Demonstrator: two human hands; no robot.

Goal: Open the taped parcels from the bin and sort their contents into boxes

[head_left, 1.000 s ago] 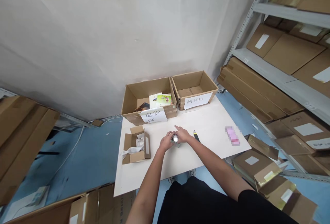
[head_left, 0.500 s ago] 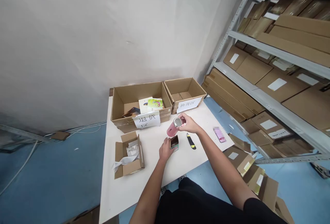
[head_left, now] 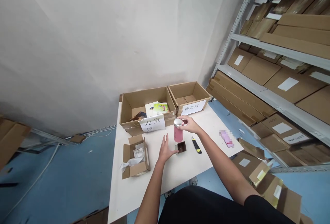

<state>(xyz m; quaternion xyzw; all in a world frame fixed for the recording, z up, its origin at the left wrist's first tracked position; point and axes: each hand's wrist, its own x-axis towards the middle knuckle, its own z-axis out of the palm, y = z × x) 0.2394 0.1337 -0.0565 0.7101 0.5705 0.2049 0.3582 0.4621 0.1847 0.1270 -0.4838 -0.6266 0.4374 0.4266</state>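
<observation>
- White wall (head_left: 90,45) rose behind everything, beyond both hands.
- Metal shelving (head_left: 257,88) loaded with flat cardboard boxes stood well out to the right of the right hand.
- A white tabletop (head_left: 180,172) lay under the hands.
- A large open carton (head_left: 130,105) with a paper label sat past the left hand, with booklets inside.
- A smaller open carton (head_left: 189,90), also labelled, touched it and sat just past the right hand.
- A small opened parcel (head_left: 127,155) with crumpled white paper lay near the left hand, on its outer side.
- The right hand (head_left: 189,124) was clamped around the silver-capped top of a pink bottle (head_left: 178,134), upright between the hands, with its base just above a little dark box (head_left: 182,147).
- The left hand (head_left: 165,150) lay with fingers spread apart, holding nothing, just beside that box; contact could not be told.
- A yellow-and-black knife (head_left: 196,145) lay beneath the right wrist.
- A pink item (head_left: 227,138), blurred, lay farther right.
</observation>
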